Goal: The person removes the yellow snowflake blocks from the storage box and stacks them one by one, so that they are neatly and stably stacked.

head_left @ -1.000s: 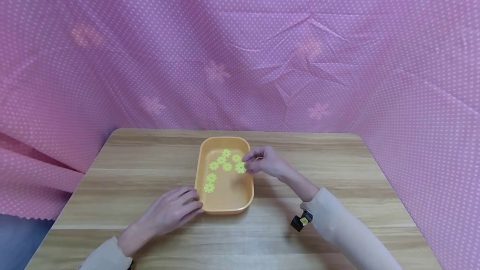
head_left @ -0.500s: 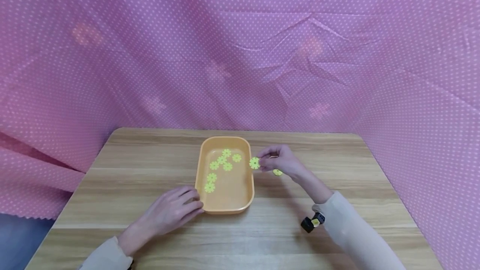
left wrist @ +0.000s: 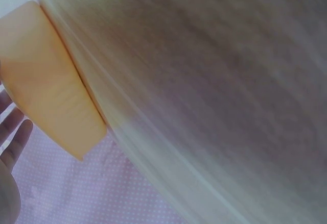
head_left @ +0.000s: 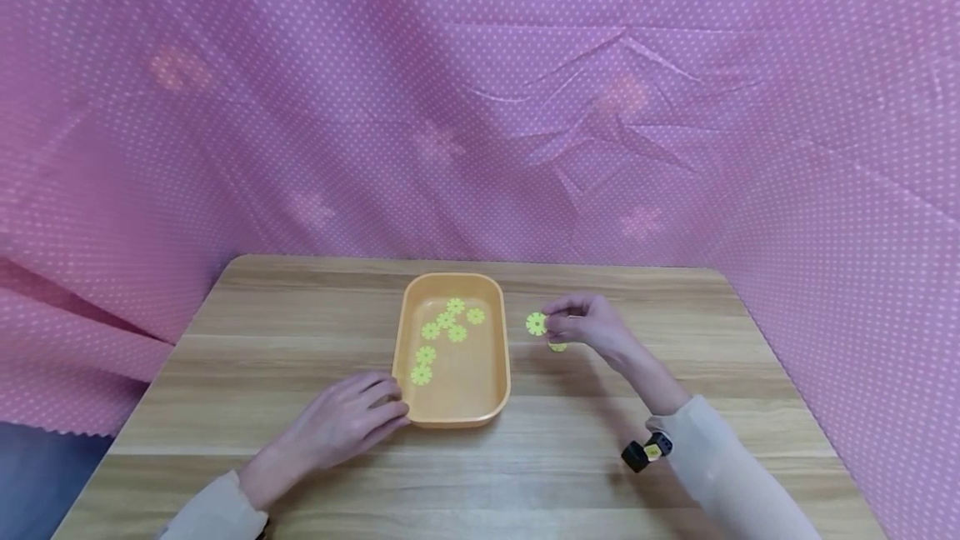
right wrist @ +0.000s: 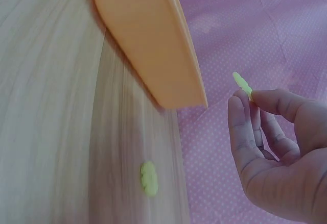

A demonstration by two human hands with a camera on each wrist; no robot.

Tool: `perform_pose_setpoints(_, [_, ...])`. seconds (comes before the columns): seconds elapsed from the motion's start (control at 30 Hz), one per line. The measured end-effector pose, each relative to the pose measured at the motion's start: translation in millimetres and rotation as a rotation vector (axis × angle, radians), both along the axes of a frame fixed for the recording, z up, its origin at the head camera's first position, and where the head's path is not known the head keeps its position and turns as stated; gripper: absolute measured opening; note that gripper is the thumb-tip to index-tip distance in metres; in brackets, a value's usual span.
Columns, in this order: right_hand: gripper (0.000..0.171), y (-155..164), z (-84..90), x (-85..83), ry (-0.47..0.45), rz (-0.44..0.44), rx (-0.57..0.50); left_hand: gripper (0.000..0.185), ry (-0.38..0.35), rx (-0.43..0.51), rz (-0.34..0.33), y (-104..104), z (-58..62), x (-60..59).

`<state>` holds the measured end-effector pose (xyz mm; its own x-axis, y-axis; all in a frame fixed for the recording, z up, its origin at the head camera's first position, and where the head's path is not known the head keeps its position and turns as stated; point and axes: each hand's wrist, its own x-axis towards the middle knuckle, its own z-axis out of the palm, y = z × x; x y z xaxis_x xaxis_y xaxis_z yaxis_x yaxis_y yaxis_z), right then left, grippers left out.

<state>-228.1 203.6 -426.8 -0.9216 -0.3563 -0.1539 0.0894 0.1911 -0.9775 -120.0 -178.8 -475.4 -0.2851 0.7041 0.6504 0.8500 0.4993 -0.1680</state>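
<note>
Pink dotted cloth (head_left: 300,107) behind wooden table (head_left: 675,373). Moving flowers out of orange tray (head_left: 453,417), one by one. Left hand (head_left: 341,423) flat beside tray, fingers loose. Right hand (head_left: 588,327) right of tray, pinching green flower (head_left: 536,323) (above another flower (head_left: 557,347)). Next: lower gently, let go.

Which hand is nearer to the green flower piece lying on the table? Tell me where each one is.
Right. The right hand hovers just above the flower piece on the table, pinching another flower piece. The left hand rests at the tray's near left corner, across the tray from it.
</note>
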Motion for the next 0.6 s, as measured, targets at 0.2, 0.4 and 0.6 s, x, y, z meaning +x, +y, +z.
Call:
perform_pose_setpoints(0.2, [0.036, 13.2, -5.6, -1.0, -0.010, -0.037, -0.009, 0.014, 0.000, 0.000, 0.001, -0.1, -0.4, -0.6])
perform_pose_setpoints(0.4, [0.039, 22.7, -16.3, -5.4, -0.022, -0.062, -0.007, 0.013, 0.002, 0.006, -0.002, 0.2, -0.4, -0.6])
perform_pose_setpoints(0.6, [0.038, 30.2, -28.2, -7.8, -0.044, -0.082, 0.002, 0.013, 0.006, 0.009, -0.009, 0.7, -0.8, -0.2])
